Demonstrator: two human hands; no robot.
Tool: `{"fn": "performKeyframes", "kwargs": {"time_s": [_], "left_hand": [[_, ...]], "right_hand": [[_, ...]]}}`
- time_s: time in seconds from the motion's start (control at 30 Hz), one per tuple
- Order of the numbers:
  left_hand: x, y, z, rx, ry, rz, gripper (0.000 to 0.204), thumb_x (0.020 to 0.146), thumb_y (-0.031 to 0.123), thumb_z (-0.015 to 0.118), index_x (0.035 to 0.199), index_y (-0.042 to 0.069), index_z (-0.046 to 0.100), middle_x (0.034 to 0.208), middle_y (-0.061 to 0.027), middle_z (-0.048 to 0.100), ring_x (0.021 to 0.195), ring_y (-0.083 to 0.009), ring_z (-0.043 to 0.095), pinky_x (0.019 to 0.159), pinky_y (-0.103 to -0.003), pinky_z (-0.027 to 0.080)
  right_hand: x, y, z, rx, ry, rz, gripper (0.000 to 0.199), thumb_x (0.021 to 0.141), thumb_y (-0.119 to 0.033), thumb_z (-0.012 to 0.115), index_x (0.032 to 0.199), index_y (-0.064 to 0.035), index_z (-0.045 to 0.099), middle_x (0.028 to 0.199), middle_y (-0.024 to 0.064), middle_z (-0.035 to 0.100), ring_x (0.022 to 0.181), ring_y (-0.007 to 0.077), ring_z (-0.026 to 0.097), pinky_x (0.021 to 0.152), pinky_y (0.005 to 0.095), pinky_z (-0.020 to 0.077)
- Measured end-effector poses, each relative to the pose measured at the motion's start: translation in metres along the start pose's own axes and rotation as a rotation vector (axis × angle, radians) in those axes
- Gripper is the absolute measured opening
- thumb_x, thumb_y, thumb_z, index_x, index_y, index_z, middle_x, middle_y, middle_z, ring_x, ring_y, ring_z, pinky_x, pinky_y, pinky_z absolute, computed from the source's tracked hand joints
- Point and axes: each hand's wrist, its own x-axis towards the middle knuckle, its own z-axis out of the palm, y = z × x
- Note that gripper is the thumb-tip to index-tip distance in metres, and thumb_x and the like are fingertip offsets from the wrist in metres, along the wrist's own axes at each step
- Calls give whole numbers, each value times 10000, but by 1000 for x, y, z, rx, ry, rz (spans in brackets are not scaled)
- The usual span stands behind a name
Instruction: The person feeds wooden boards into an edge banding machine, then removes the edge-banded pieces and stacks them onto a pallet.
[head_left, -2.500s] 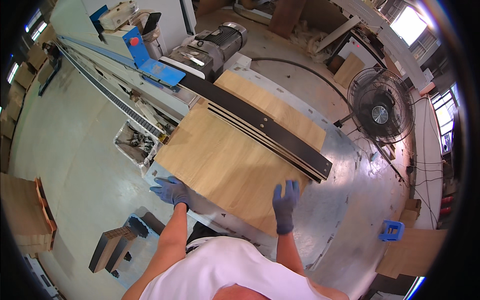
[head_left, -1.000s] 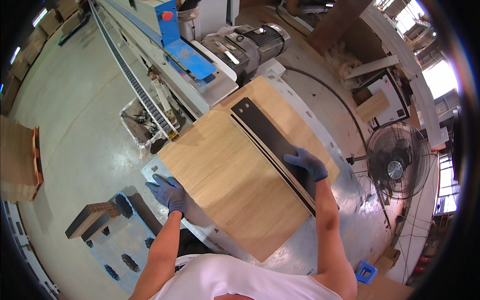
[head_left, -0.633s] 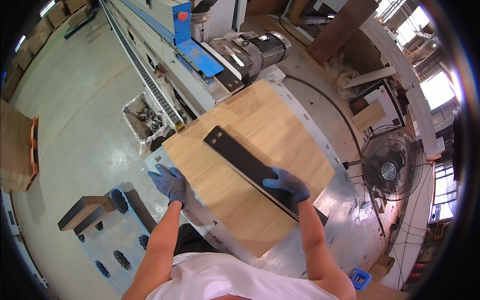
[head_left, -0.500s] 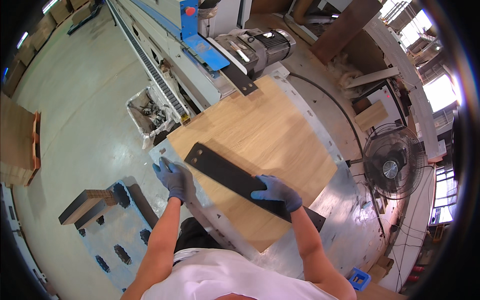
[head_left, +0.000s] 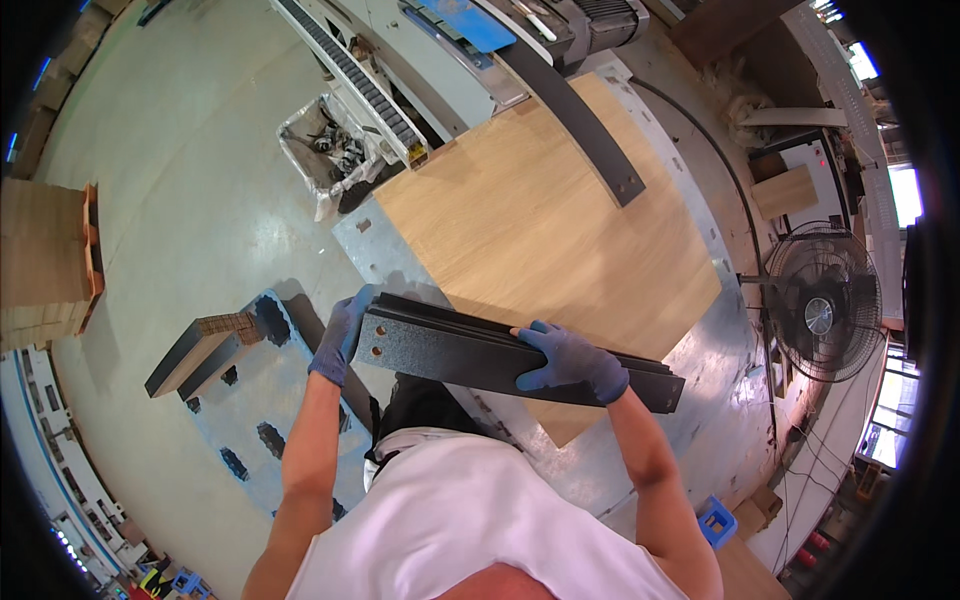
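A stack of several long black boards [head_left: 450, 352] is held across the near edge of the work surface, tilted so a broad face shows. The front board has two round holes at its left end. My left hand [head_left: 344, 335], in a blue-grey glove, is closed around that end. My gloved right hand [head_left: 573, 363] grips the stack right of its middle, fingers over the top edges. Beyond them, another black strip [head_left: 575, 120] with holes at its end sticks out of the machine over a wood-grain panel [head_left: 560, 230].
The panel lies on a metal table [head_left: 700, 340]. A lined bin of scraps [head_left: 318, 150] stands by the roller conveyor [head_left: 345, 75]. Left of me, a worn blue platform [head_left: 255, 400] carries wooden boards [head_left: 205, 350]. A standing fan [head_left: 820, 315] is at the right.
The black board under my right hand has come nearer and is now in a stack of several. My left hand has closed on the stack's end. The machine's strip reaches farther out.
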Motion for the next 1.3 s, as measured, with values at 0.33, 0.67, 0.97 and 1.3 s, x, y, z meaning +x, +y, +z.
{"fn": "performKeyframes", "kwargs": {"time_s": [0.33, 0.67, 0.97, 1.3], "left_hand": [[-11, 32, 31, -63, 125, 56, 341, 930, 286, 622, 933, -50, 681, 785, -65, 683, 632, -145, 637, 588, -261, 501], [80, 70, 97, 238, -89, 425, 317, 955, 224, 571, 1018, -62, 690, 885, -49, 696, 778, -117, 620, 683, -264, 483], [111, 91, 148, 454, -476, 619, 364, 959, 155, 545, 1271, -27, 588, 1183, -107, 661, 1098, -145, 589, 968, -282, 439], [99, 86, 133, 388, -641, 619, 420, 1005, 273, 482, 1279, -31, 577, 1275, -136, 609, 1225, -223, 533, 1079, -324, 364]], "right_hand": [[3, 13, -14, 80, -76, -54, 971, 656, -451, 802, 1448, -84, 378, 1293, 193, 511, 1190, 382, 506, 1006, 400, 428], [-26, 19, -44, 57, 95, 111, 1063, 608, -455, 817, 1466, -60, 331, 1360, 239, 432, 1237, 401, 452, 1021, 421, 400], [-26, -4, 54, -452, 817, 350, 921, 607, -441, 808, 1375, -84, 446, 1323, 318, 382, 1200, 512, 397, 988, 675, 300], [-25, -13, 76, -442, 841, 421, 849, 651, -356, 787, 1392, -131, 440, 1376, 289, 362, 1238, 493, 395, 1016, 683, 284]]}}
